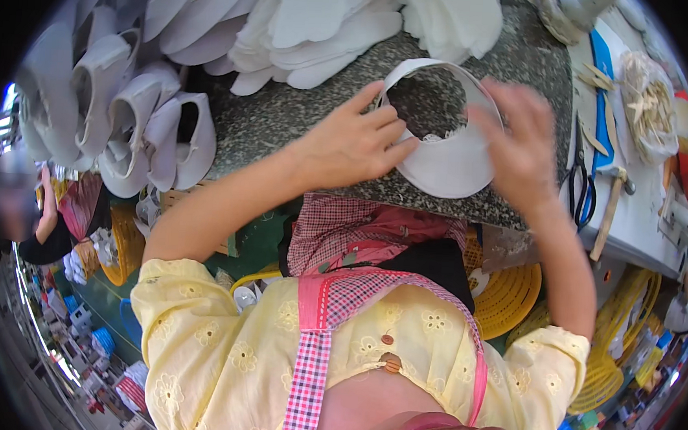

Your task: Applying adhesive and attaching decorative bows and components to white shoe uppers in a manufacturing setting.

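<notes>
A white shoe upper [449, 170], bent into a ring with a wide rounded toe toward me, is held over the speckled stone worktop [302, 122]. My left hand [368, 142] pinches its left edge, the fingers curled and pressed together. At the opposite edge is my right hand [522, 143], blurred by motion. Its fingers overlap the rim, but whether they grip it is unclear. Loose pale bits, perhaps thread or scraps, show through the ring's opening.
White shoe uppers [199, 139] stand in rows at the left. Flat white sole-shaped pieces [315, 36] are piled at the back. Black scissors [578, 178], a hammer [608, 215] and a bag of pale pieces [647, 107] lie right. A yellow basket [508, 304] sits below the worktop.
</notes>
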`<state>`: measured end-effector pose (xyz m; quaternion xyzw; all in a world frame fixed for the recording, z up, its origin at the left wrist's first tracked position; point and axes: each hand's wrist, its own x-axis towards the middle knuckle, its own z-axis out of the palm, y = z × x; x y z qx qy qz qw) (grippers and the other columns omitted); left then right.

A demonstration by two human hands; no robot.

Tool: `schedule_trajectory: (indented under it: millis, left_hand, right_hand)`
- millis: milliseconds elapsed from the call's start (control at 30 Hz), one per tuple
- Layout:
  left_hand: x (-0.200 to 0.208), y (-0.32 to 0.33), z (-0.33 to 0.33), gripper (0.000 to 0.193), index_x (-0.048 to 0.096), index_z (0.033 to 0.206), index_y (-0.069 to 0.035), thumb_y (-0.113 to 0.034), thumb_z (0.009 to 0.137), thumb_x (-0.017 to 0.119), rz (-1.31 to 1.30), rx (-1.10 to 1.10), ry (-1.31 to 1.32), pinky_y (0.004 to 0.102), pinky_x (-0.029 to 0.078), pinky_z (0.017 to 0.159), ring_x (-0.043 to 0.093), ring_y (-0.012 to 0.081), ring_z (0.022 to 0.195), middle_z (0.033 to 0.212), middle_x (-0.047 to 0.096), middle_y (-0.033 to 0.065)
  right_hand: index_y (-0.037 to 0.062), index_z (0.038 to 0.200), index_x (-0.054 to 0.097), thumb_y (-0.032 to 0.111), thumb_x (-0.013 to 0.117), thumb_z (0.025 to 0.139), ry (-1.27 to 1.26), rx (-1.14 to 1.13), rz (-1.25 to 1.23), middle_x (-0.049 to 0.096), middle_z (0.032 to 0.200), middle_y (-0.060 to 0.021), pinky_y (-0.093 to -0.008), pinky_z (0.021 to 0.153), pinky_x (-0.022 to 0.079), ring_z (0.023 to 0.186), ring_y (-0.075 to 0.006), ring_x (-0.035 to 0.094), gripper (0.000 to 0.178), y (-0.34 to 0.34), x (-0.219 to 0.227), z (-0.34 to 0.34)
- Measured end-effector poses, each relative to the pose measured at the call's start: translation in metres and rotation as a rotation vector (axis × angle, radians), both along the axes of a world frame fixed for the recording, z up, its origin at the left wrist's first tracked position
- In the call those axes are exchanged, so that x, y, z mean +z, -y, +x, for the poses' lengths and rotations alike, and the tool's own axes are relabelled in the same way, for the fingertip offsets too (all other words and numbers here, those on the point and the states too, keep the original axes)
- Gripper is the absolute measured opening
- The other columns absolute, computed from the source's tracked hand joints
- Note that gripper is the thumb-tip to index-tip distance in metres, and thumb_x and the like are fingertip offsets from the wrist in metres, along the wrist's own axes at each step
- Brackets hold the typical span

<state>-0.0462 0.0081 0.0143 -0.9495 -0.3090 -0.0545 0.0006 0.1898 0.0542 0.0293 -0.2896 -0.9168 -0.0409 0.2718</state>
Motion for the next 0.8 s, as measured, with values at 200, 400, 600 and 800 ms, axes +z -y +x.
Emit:
schedule_trajectory:
  millis: [200, 400, 600, 800]
  left_hand:
    - [0.007, 0.013, 0.015, 0.035, 0.057, 0.099, -0.009, -0.019, 0.066, 0.065, -0.201, 0.204, 0.173, 0.0486, 0.032, 0.093, 0.055, 0.0180, 0.093, 0.100, 0.060, 0.0036]
    - [-0.003, 0.022, 0.015, 0.029, 0.057, 0.097, -0.009, -0.022, 0.072, 0.063, -0.171, 0.298, 0.228, 0.0409, 0.042, 0.074, 0.057, 0.0192, 0.086, 0.094, 0.061, 0.0025]
    - [0.002, 0.012, 0.025, 0.013, 0.061, 0.081, -0.009, -0.016, 0.070, 0.062, -0.308, 0.419, 0.344, 0.0352, 0.043, 0.061, 0.057, 0.0243, 0.072, 0.075, 0.059, 0.0058]
    - [0.000, 0.008, 0.038, 0.004, 0.059, 0.068, -0.008, -0.011, 0.066, 0.059, -0.163, 0.480, 0.215, 0.0358, 0.044, 0.059, 0.055, 0.0245, 0.067, 0.065, 0.054, 0.0044]
  right_hand:
    - [0.0051, 0.095, 0.056, 0.006, 0.067, 0.060, -0.294, -0.079, -0.562, 0.050, 0.099, -0.0122, -0.0371, 0.076, 0.042, 0.091, -0.0303, 0.048, 0.036, 0.065, -0.045, -0.015]
    - [0.0039, 0.085, 0.054, 0.003, 0.064, 0.062, -0.320, -0.009, -0.346, 0.051, 0.085, -0.0093, -0.0355, 0.065, 0.043, 0.075, -0.0271, 0.050, 0.025, 0.053, -0.058, -0.025]
    - [0.0028, 0.082, 0.054, 0.004, 0.061, 0.064, -0.246, -0.283, -0.297, 0.052, 0.079, -0.0099, -0.0362, 0.059, 0.043, 0.070, -0.0268, 0.051, 0.020, 0.052, -0.055, -0.042]
    - [0.0086, 0.099, 0.056, 0.013, 0.066, 0.061, -0.176, -0.173, -0.286, 0.051, 0.108, -0.0092, -0.0370, 0.074, 0.040, 0.091, -0.0256, 0.049, 0.040, 0.082, -0.050, -0.037]
